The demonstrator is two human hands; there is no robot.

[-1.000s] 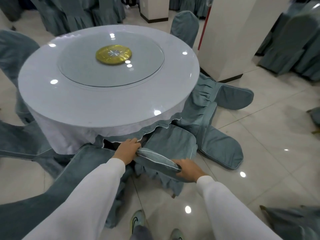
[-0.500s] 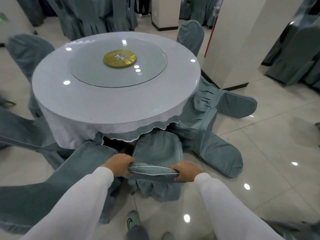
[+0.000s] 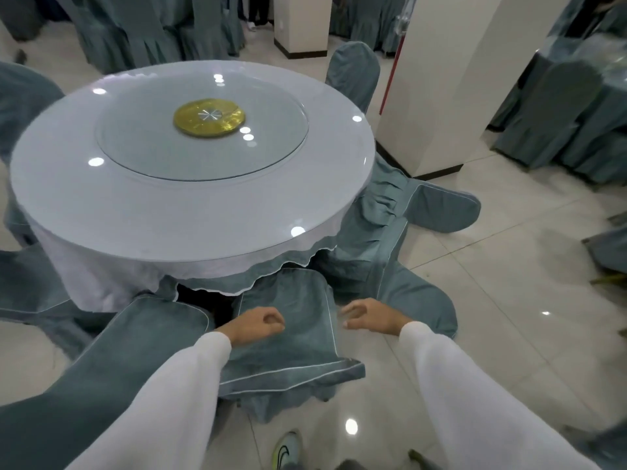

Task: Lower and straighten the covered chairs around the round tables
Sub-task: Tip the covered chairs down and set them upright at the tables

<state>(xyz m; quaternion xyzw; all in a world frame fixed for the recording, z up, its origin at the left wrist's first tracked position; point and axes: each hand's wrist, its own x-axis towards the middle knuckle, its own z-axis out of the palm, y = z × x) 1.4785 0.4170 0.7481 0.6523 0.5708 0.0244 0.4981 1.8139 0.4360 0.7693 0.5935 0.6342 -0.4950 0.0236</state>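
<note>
Head view, looking down: both hands are off the fabric right now. The left hand [image 3: 256,325] hovers over the chair [image 3: 291,337] with its grip loosely curled and holding nothing; the right hand [image 3: 371,318] sits just off the chair's right edge, fingers relaxed, a bit motion-blurred. The chair's seat points at the round tabletop [image 3: 190,212], front tucked under the scalloped cloth edge, skirt reaching the floor [image 3: 509,300]. More covered chairs lean tipped against the tabletop on both sides, one [image 3: 101,378] at left touching the sleeve line, others [image 3: 417,296] fanned out at right. A glass turntable [image 3: 203,137] with a gold disc [image 3: 209,117] sits mid-tabletop. Glossy tile floor opens to the right; a white pillar [image 3: 451,79] stands just beyond the tabletop.
</note>
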